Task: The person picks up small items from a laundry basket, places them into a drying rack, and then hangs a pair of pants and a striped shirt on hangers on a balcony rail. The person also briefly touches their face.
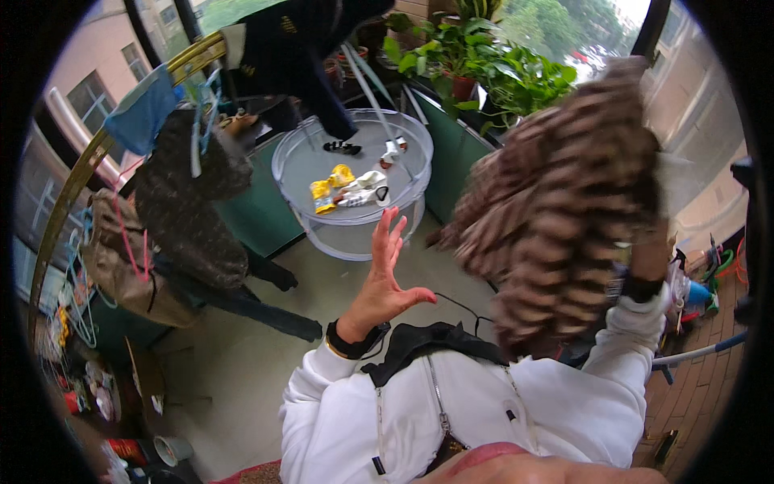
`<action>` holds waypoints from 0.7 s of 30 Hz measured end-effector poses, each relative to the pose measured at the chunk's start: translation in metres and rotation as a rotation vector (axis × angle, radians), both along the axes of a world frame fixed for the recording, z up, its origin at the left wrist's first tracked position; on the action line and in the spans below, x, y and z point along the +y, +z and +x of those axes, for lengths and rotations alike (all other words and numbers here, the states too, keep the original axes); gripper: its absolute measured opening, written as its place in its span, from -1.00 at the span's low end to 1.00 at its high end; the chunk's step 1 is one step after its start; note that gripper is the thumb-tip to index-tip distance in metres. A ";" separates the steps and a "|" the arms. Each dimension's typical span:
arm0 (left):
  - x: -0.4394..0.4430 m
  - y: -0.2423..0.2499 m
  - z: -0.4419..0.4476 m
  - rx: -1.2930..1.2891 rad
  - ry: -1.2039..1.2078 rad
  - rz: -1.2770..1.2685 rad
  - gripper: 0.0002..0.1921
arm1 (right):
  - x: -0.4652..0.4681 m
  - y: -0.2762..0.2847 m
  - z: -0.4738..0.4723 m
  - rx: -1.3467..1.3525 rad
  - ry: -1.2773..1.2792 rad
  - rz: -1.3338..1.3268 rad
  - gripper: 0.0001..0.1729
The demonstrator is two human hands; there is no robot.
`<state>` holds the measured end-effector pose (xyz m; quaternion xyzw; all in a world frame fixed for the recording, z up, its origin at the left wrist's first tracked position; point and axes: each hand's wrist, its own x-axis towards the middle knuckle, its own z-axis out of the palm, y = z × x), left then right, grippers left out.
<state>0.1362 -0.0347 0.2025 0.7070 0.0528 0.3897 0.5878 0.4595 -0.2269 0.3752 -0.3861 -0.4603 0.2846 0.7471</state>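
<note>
My left hand (387,287) is raised in front of my chest with its thumb and fingers spread and nothing in it. On the right, a brown and beige striped furry garment or cloth (556,224), blurred by motion, hangs bunched beside my right hand (650,257). The cloth hides most of that hand's fingers, so its grip does not show. Beyond my left hand, a round white mesh drying rack (354,233) holds small white shoes or socks (366,190), a yellow item (322,196) and a black strappy item (343,147).
Dark trousers (272,54), a dark speckled garment (187,212) and a brown garment (130,260) hang along a curved rail (66,187) at left. Potted green plants (462,85) stand by the window. Blue hangers (81,290) hang at far left.
</note>
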 end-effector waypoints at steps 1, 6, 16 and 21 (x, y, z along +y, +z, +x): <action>0.001 -0.005 -0.010 -0.024 0.030 0.078 0.09 | 0.026 -0.013 -0.021 0.032 0.120 -0.069 -0.57; -0.002 -0.057 -0.091 0.020 0.743 1.509 -0.58 | 0.126 -0.091 -0.170 -0.158 0.537 -0.693 -0.54; -0.059 -0.148 -0.303 0.239 1.138 -0.116 -0.61 | 0.161 -0.160 -0.322 -0.221 1.152 -0.618 -0.06; -0.073 -0.166 -0.382 0.123 1.461 -0.326 -0.50 | 0.160 -0.176 -0.327 -0.178 1.283 -0.682 -0.38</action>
